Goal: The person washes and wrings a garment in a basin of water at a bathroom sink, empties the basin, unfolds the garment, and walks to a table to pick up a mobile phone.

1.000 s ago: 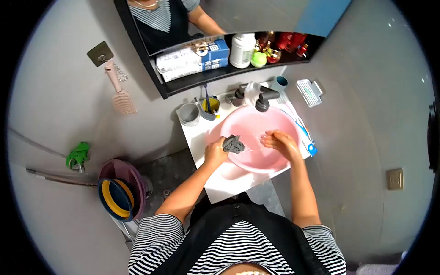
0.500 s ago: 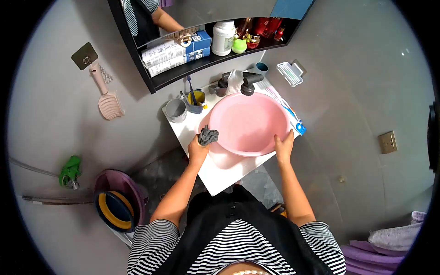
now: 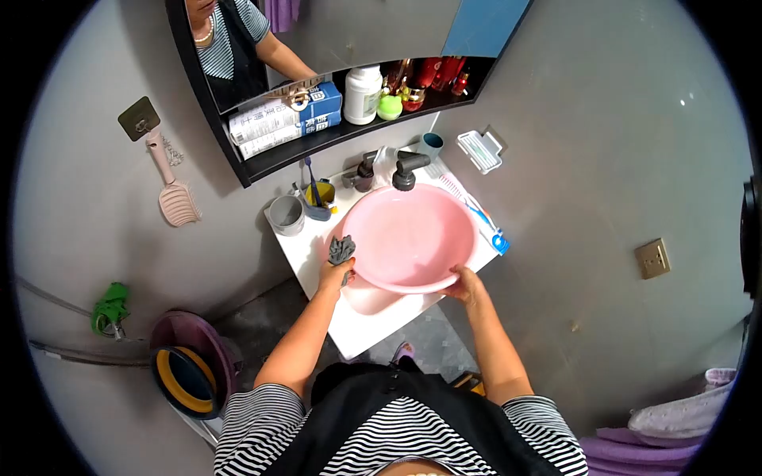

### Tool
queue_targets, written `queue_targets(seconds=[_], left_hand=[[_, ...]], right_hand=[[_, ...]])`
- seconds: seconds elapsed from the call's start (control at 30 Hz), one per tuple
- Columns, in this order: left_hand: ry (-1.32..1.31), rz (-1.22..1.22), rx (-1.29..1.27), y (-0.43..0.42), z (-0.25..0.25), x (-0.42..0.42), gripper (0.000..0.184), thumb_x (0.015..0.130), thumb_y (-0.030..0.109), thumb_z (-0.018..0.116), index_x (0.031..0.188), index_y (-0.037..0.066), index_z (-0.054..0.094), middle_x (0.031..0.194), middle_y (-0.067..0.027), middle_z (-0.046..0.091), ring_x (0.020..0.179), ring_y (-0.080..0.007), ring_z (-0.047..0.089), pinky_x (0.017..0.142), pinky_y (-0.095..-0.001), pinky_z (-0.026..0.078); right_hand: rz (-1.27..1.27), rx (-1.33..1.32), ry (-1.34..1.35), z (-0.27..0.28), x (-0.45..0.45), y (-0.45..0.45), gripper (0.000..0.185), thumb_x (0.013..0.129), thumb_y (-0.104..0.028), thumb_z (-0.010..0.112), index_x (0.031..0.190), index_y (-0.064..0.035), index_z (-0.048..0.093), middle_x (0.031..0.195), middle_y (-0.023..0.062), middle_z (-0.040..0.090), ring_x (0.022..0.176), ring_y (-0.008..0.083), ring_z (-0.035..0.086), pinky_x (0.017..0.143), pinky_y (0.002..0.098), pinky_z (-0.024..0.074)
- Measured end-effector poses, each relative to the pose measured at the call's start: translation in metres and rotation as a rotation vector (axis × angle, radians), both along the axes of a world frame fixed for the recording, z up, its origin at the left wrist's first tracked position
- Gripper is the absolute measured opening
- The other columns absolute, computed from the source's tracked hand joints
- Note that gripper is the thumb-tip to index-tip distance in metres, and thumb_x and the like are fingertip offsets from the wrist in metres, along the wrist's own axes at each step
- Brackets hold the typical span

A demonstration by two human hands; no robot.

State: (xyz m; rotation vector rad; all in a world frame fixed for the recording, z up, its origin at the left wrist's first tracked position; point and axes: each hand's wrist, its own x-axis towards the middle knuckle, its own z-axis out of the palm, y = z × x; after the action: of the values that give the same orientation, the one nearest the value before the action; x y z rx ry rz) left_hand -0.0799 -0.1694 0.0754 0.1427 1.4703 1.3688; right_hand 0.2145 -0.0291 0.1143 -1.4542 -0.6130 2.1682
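Observation:
A pink plastic basin (image 3: 409, 238) rests over the white sink counter (image 3: 353, 333), under the dark faucet (image 3: 406, 170). At the basin's near left side, my left hand (image 3: 336, 276) is closed around a bunched dark grey cloth (image 3: 341, 250), which sticks out above the fingers. That hand is against or close beside the rim; its exact contact is hidden. My right hand (image 3: 467, 287) grips the near right rim, thumb on top and fingers underneath. I cannot tell whether water is in the basin.
A grey cup (image 3: 286, 215) and a toothbrush holder (image 3: 319, 198) stand on the counter's left. Toothbrushes and a blue-capped tube (image 3: 498, 242) lie right of the basin. Above hangs a black mirror shelf (image 3: 317, 147) with bottles and boxes. Purple bucket (image 3: 186, 321) at lower left.
My right hand has shifted from the basin's right side towards its near rim and now grips it. My left hand keeps the cloth. The view has tilted, showing more of the mirror.

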Motion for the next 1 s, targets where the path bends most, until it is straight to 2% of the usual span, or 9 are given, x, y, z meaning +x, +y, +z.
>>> queue_targets(seconds=[0.1, 0.3, 0.4, 0.47, 0.53, 0.57, 0.73, 0.77, 1.0], left_hand=[[-0.088, 0.126, 0.092, 0.001, -0.002, 0.013, 0.023, 0.074, 0.010, 0.067, 0.096, 0.007, 0.059, 0.078, -0.0068, 0.061, 0.062, -0.0199, 0.061, 0.054, -0.0348, 0.052], [-0.040, 0.037, -0.017, -0.005, 0.036, 0.027, 0.030, 0.073, 0.005, 0.065, 0.102, 0.007, 0.056, 0.081, -0.0093, 0.061, 0.061, -0.0219, 0.061, 0.052, -0.0350, 0.052], [-0.089, 0.092, -0.012, -0.014, 0.062, 0.046, 0.023, 0.072, 0.007, 0.066, 0.093, 0.002, 0.058, 0.073, -0.0103, 0.060, 0.055, -0.0211, 0.060, 0.049, -0.0318, 0.054], [-0.156, -0.026, 0.004, -0.020, 0.051, 0.045, 0.024, 0.075, 0.008, 0.063, 0.098, 0.004, 0.056, 0.080, -0.0125, 0.063, 0.064, -0.0239, 0.064, 0.058, -0.0371, 0.056], [-0.178, -0.054, 0.016, -0.026, 0.062, 0.053, 0.024, 0.076, 0.009, 0.062, 0.098, 0.003, 0.056, 0.081, -0.0130, 0.063, 0.065, -0.0240, 0.065, 0.058, -0.0364, 0.056], [-0.191, -0.097, 0.033, -0.028, 0.067, 0.058, 0.023, 0.077, 0.010, 0.060, 0.098, 0.001, 0.056, 0.081, -0.0135, 0.064, 0.066, -0.0241, 0.065, 0.059, -0.0356, 0.056], [-0.224, -0.177, 0.038, -0.040, 0.074, 0.092, 0.026, 0.076, 0.010, 0.062, 0.098, -0.003, 0.057, 0.078, -0.0159, 0.064, 0.061, -0.0236, 0.065, 0.055, -0.0335, 0.056], [-0.223, -0.195, 0.034, -0.042, 0.074, 0.097, 0.025, 0.076, 0.009, 0.061, 0.098, -0.003, 0.057, 0.078, -0.0156, 0.064, 0.061, -0.0231, 0.065, 0.055, -0.0322, 0.056], [-0.348, -0.281, 0.048, -0.043, 0.067, 0.119, 0.023, 0.077, 0.010, 0.062, 0.094, -0.004, 0.058, 0.077, -0.0151, 0.063, 0.063, -0.0219, 0.065, 0.055, -0.0307, 0.056]], right_hand=[[0.017, 0.034, 0.006, 0.001, 0.013, -0.011, 0.050, 0.079, -0.010, 0.046, 0.125, 0.0013, 0.030, 0.118, 0.0224, 0.044, 0.106, 0.0392, 0.050, 0.077, 0.0581, 0.0491], [0.069, 0.050, -0.009, 0.032, 0.039, -0.007, 0.055, 0.074, -0.007, 0.048, 0.125, 0.0028, 0.029, 0.118, 0.0238, 0.043, 0.104, 0.0407, 0.051, 0.077, 0.0581, 0.0496], [0.143, 0.103, 0.008, 0.063, 0.053, -0.017, 0.060, 0.072, -0.008, 0.050, 0.127, 0.0016, 0.029, 0.118, 0.0242, 0.045, 0.103, 0.0414, 0.052, 0.077, 0.0602, 0.0478], [0.166, 0.113, -0.052, 0.082, 0.056, -0.019, 0.060, 0.073, -0.011, 0.050, 0.127, 0.0021, 0.029, 0.119, 0.0248, 0.045, 0.103, 0.0409, 0.052, 0.075, 0.0574, 0.0496], [0.191, 0.118, -0.078, 0.095, 0.064, -0.016, 0.058, 0.075, -0.013, 0.049, 0.127, 0.0029, 0.029, 0.118, 0.0252, 0.045, 0.102, 0.0401, 0.053, 0.074, 0.0539, 0.0516], [0.182, 0.163, -0.126, 0.102, 0.066, -0.016, 0.055, 0.074, -0.013, 0.049, 0.121, 0.0091, 0.032, 0.110, 0.0280, 0.050, 0.090, 0.0404, 0.059, 0.068, 0.0498, 0.0557], [0.269, 0.187, -0.290, 0.147, 0.084, -0.024, 0.057, 0.074, -0.014, 0.048, 0.122, 0.0107, 0.030, 0.104, 0.0269, 0.052, 0.082, 0.0355, 0.062, 0.060, 0.0431, 0.0582], [0.318, 0.153, -0.285, 0.141, 0.097, -0.018, 0.058, 0.075, -0.014, 0.048, 0.126, 0.0058, 0.029, 0.114, 0.0240, 0.048, 0.099, 0.0369, 0.055, 0.073, 0.0517, 0.0528], [0.181, 0.147, -0.350, 0.154, 0.116, -0.035, 0.065, 0.070, -0.010, 0.047, 0.129, 0.0049, 0.025, 0.122, 0.0249, 0.041, 0.111, 0.0410, 0.045, 0.085, 0.0605, 0.0422]])
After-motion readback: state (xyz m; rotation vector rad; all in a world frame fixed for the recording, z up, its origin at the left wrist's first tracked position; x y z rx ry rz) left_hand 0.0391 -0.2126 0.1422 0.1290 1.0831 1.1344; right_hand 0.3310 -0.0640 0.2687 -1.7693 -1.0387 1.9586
